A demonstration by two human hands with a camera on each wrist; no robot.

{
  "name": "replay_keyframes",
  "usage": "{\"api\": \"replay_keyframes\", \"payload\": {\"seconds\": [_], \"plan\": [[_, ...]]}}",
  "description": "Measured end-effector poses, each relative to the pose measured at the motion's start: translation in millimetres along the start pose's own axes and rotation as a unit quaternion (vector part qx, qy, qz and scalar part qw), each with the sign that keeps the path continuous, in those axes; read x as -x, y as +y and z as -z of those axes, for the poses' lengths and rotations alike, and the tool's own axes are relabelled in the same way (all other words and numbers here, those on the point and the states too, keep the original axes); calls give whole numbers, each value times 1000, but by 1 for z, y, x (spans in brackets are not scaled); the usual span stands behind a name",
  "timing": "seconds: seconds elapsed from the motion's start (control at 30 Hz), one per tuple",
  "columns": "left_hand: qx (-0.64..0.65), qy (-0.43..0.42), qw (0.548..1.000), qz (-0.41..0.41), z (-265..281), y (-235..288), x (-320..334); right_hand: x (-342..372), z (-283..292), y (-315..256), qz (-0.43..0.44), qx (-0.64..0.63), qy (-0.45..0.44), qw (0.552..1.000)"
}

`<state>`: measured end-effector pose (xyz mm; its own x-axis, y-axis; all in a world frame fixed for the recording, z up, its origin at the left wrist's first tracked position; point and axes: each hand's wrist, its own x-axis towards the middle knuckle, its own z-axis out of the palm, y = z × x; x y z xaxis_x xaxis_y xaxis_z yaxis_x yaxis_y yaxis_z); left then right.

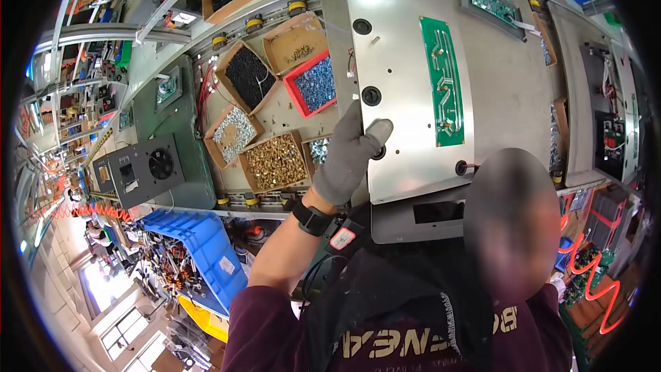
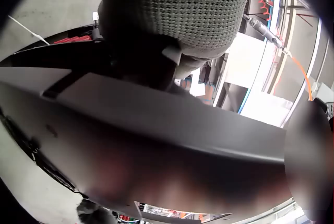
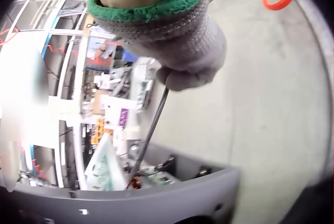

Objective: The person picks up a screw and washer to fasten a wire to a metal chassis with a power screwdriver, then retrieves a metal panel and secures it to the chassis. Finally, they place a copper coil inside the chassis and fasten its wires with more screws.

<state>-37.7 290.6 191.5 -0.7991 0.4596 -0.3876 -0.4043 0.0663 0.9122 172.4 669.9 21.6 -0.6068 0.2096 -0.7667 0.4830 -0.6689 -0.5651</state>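
Note:
In the head view a silver metal housing [image 1: 406,158] with black grommets stands before the person, a long green circuit board [image 1: 446,83] on its face. My left hand [image 1: 344,158], in a grey glove, grips the housing's left edge with the thumb over the silver face. The left wrist view has that glove [image 2: 182,15] above the housing's grey outer side [image 2: 156,114]. My right hand [image 3: 188,57], in a pale glove with a green cuff, curls around a thin dark cable [image 3: 154,122] rising from the open housing. A blurred head hides most of that hand in the head view.
Left of the housing are boxes of black screws [image 1: 246,77], brass parts [image 1: 275,164] and silver parts [image 1: 234,134], plus a red bin [image 1: 292,86] of bluish screws. A grey unit with a fan [image 1: 144,169] and a blue crate [image 1: 206,234] lie farther left. A red coiled hose [image 1: 599,282] hangs right.

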Motion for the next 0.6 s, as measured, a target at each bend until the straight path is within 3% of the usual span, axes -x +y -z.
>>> {"api": "replay_keyframes", "payload": {"seconds": [0.03, 0.07, 0.1, 0.17, 0.2, 0.23, 0.27, 0.33, 0.4, 0.43, 0.5, 0.6], "plan": [[18, -11, 1000, -17, 1, -1, 0, -8, -3, 0, -6, 0, 1, 1000], [-23, 1, 1000, -15, 3, -5, -1, -23, -12, -3, 216, 338, 110, 909], [-24, 2, 1000, -11, 4, -6, -2, -39, -22, -6, 400, 614, 196, 652], [-22, -3, 999, 28, 5, -2, -1, -20, -127, -55, 479, 541, 127, 680], [-23, 1, 999, 33, 4, -2, 0, -12, -167, -69, 385, 478, 35, 788], [-49, 11, 999, 16, 3, -1, -1, -10, -195, -80, 281, 401, -57, 870], [-75, 21, 997, -1, 2, -2, -3, -15, -210, -87, 280, 401, -63, 870], [-121, 41, 992, 10, 5, -12, -3, -24, -228, -94, 68, 362, -145, 918], [-257, 79, 963, 0, 9, -21, 0, -32, -228, -89, 84, 367, -151, 914], [-255, 83, 963, 2, 9, -20, 3, -32, -228, -86, 102, 368, -152, 912], [-481, 97, 871, -15, 8, -15, 9, -22, -230, -82, 114, 320, -158, 927], [-535, 97, 839, 15, 1, -11, 9, -21, -226, -78, 190, 304, -160, 920]]}}
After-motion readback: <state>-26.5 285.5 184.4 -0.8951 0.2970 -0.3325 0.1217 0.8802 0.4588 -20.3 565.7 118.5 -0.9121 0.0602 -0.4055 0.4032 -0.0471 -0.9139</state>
